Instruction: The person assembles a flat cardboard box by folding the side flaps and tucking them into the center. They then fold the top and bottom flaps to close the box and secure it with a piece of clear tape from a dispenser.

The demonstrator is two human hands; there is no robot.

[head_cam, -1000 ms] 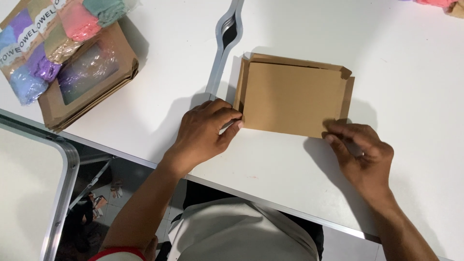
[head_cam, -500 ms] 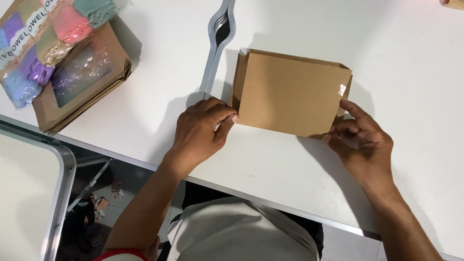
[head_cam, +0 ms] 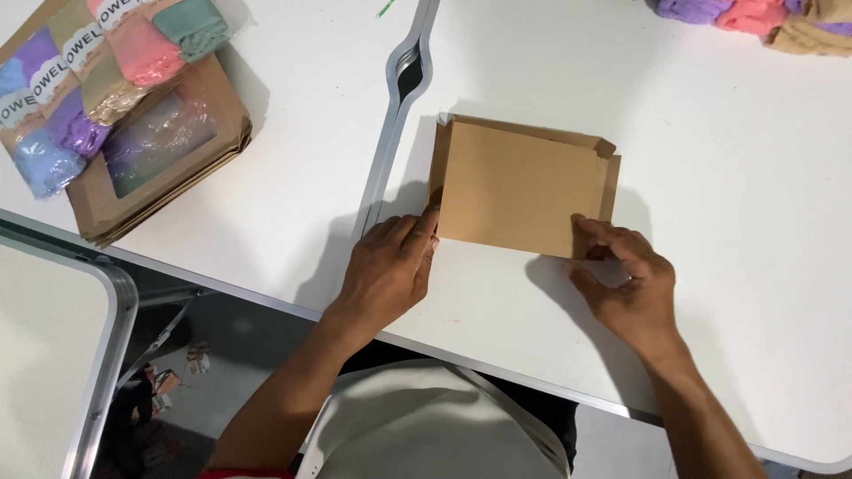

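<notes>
Two hands work one flat brown cardboard box (head_cam: 519, 188) that lies on the white worktop (head_cam: 728, 160), just right of the metal seam (head_cam: 390, 124) between the two table halves. At the far left sits a stack of windowed cardboard boxes (head_cam: 160, 151) with bundled coloured towels (head_cam: 98, 71) resting on top, well apart from you. Your left hand (head_cam: 386, 270) lies palm down at the box's near left corner, fingers (head_cam: 424, 229) pressed together against the folded side flap. Your right hand (head_cam: 626, 279) pinches the near right corner between thumb and fingers. More towels (head_cam: 754, 18) lie at the far right. If you press unevenly, the box may slide toward the seam, or the flap may crease off its fold line.
</notes>
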